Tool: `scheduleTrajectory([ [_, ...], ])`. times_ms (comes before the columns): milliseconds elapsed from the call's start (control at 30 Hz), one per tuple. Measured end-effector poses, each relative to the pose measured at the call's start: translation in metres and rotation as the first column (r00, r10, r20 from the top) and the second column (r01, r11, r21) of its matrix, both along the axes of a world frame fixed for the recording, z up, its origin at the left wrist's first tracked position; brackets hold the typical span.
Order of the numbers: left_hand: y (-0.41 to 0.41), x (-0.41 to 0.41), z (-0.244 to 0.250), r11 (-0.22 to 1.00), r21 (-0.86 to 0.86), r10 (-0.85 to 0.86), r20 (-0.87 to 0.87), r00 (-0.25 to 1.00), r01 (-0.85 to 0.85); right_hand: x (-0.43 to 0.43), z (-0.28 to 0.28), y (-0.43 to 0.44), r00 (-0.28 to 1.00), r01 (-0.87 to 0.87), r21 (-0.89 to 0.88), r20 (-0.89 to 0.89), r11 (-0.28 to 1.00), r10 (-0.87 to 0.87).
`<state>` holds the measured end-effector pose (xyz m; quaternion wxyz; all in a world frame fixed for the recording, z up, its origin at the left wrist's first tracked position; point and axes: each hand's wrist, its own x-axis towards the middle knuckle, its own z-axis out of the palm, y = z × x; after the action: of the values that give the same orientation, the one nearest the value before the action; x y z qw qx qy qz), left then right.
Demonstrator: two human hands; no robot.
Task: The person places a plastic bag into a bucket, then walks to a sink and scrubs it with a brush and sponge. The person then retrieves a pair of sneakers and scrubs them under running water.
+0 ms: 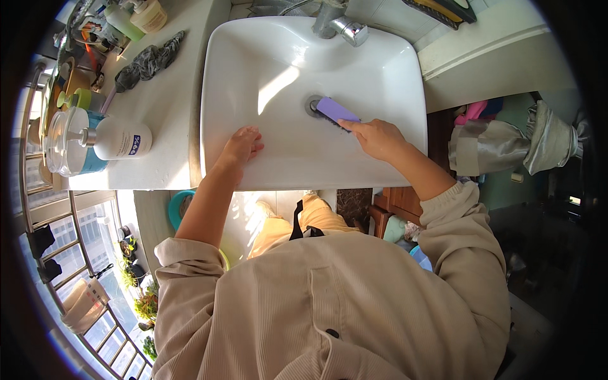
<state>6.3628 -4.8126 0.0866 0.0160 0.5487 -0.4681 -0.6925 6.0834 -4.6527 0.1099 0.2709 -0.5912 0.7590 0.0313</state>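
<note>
A white ceramic sink basin (285, 156) lies before me. My right hand (377, 137) grips a scrubbing brush with a purple back (338, 110), its dark bristles turned down to the basin floor. The brush's far end reaches over the edge of the round drain (313, 105). Over the basin's left front part is my left hand (243, 144), holding nothing, with its fingers loosely bent; whether it touches the ceramic I cannot tell. A chrome faucet (350, 31) stands at the basin's back rim.
On the left counter (166, 118) are a white pump bottle (124, 138), a clear jar (66, 142), a crumpled grey cloth (149, 64) and several other bottles. A pale ledge (494, 57) borders the basin at right. Silvery fabric (494, 147) hangs beyond it.
</note>
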Motion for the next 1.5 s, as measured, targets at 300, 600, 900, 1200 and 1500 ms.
scheduleTrajectory([
  [300, 0.028, -0.099, -0.043, -0.035, -0.694, -0.571, 0.605, 0.556, 0.720, -0.040, -0.011, 0.019, 0.949, 0.299, -0.025, -0.097, 0.954, -0.300],
  [600, 0.008, -0.139, -0.051, 0.788, -0.571, -0.338, -0.088, 0.937, 0.231, -0.019, 0.052, -0.072, 0.985, 0.138, -0.899, 0.079, 0.416, -0.157],
  [900, -0.034, -0.174, 0.132, 0.867, 0.278, 0.487, -0.650, 0.584, -0.414, -0.023, 0.051, -0.097, 0.988, 0.129, -0.959, 0.103, 0.251, -0.116],
  [1200, -0.017, -0.153, 0.065, 0.742, 0.395, 0.668, -0.366, 0.648, -0.542, 0.070, 0.050, -0.103, 0.575, 0.686, -0.384, 0.807, 0.618, -0.136],
  [1500, -0.040, -0.141, 0.075, 0.820, 0.358, 0.569, -0.427, 0.703, -0.447, 0.057, 0.077, -0.143, -0.152, 0.663, 0.288, 0.956, 0.691, -0.253],
])
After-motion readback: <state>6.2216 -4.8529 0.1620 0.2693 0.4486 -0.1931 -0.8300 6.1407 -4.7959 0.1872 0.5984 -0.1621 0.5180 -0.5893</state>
